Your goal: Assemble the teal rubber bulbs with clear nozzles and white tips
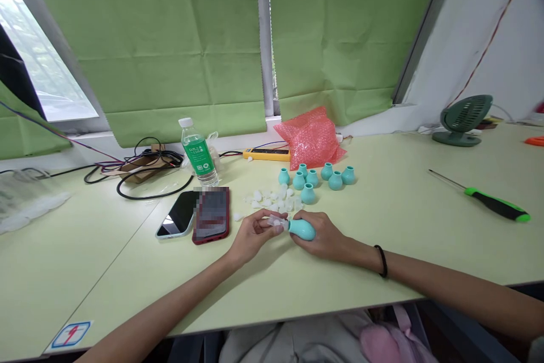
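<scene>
My right hand (319, 236) is wrapped round a turquoise rubber bulb (302, 230), its narrow neck pointing left. Between the fingers of my left hand (254, 235) is a small clear plastic nozzle (276, 221), its end at the neck of the bulb. Whether the nozzle sits inside the neck I cannot tell. Just beyond my hands lies a loose pile of small whitish translucent plastic pieces (267, 200). Several more turquoise bulbs (308, 193) stand behind and to the right of that pile, their openings upward.
Two phones (211, 216) lie left of my hands, near a water bottle (198, 153) and tangled black cables (148, 167). At the back are a yellow power strip (266, 154) and a pink bubble-wrap bag (312, 139). A screwdriver (497, 203) and green fan (463, 119) are to the right.
</scene>
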### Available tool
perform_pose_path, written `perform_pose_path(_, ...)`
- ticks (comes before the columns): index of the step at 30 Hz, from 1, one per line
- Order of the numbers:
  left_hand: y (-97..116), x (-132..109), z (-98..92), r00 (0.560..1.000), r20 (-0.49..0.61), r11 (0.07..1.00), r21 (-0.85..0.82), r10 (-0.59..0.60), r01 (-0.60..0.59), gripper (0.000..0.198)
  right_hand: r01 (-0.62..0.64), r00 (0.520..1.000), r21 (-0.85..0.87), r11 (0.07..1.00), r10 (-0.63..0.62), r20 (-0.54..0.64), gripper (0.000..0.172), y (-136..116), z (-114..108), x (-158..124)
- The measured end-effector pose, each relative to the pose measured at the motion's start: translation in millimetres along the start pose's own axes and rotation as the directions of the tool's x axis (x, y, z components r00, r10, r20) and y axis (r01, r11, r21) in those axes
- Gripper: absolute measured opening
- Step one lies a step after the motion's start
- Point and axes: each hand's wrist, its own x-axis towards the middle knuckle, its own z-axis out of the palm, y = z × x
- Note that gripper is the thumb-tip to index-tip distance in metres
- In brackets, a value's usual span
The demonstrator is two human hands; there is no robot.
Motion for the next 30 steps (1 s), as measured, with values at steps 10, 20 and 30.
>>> perform_pose_path(10,-1.6,-3.1,-3.3,0.994,-0.052,0.928,0.367,0.092,-0.067,0.025,-0.053,0.999,0.078,0.996,0.052,0.003,0.009,-4.7,1.8,-0.1)
perform_pose_path(20,-1.7,-0.5,-4.3,1.000,0.018,0.995,0.098,-0.014,0.012,0.027,-0.056,0.997,0.021,0.998,0.055,0.056,0.016,2.9,0.5,-1.0)
perform_pose_path(30,-0.2,0.5,-6.7,0.999,0.005,0.987,0.154,-0.048,0.046,0.031,-0.063,0.991,-0.103,0.993,0.074,0.114,0.018,1.4,-0.2,-3.4)
